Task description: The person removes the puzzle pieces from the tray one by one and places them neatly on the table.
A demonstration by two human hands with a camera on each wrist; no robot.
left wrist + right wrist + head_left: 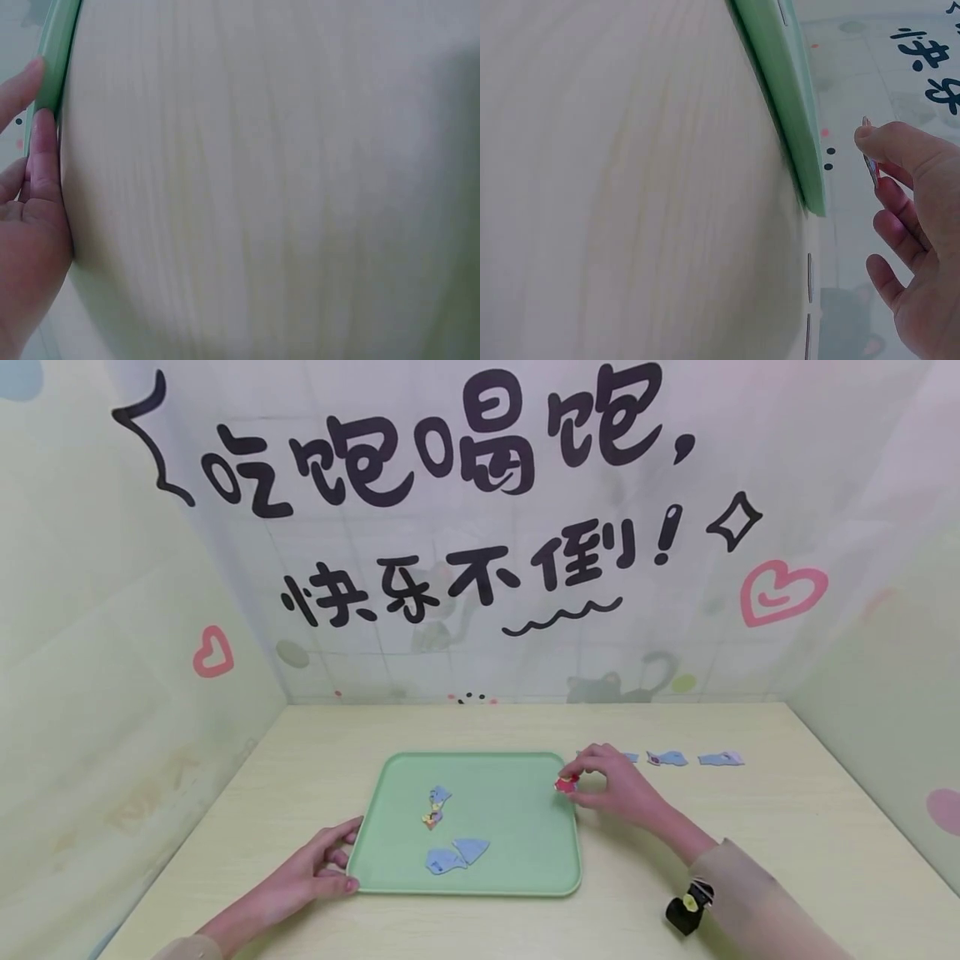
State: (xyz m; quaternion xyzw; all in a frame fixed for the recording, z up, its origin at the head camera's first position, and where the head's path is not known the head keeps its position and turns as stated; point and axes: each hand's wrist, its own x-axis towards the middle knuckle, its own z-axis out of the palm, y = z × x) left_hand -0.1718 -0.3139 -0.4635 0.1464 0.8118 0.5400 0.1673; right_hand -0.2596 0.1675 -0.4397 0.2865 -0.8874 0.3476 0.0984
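Observation:
A light green tray [510,827] lies on the table, bearing several flat, irregular, mostly blue puzzle pieces. Two blue pieces [446,860] sit near its front edge; a small cluster [435,806] lies farther back. My left hand [318,864] holds the tray's front left corner, its thumb at the rim [56,60] in the left wrist view. Over the tray's right edge, my right hand [611,785] pinches a small red puzzle piece [566,784] between thumb and fingers. The right wrist view shows that piece [871,161] edge-on, with the other fingers loosely bent.
More puzzle pieces [667,758] lie in a row on the table behind the right hand, one partly hidden by it. A printed curtain [480,668] stands behind the table's back edge. A black device [689,907] is strapped at the right wrist.

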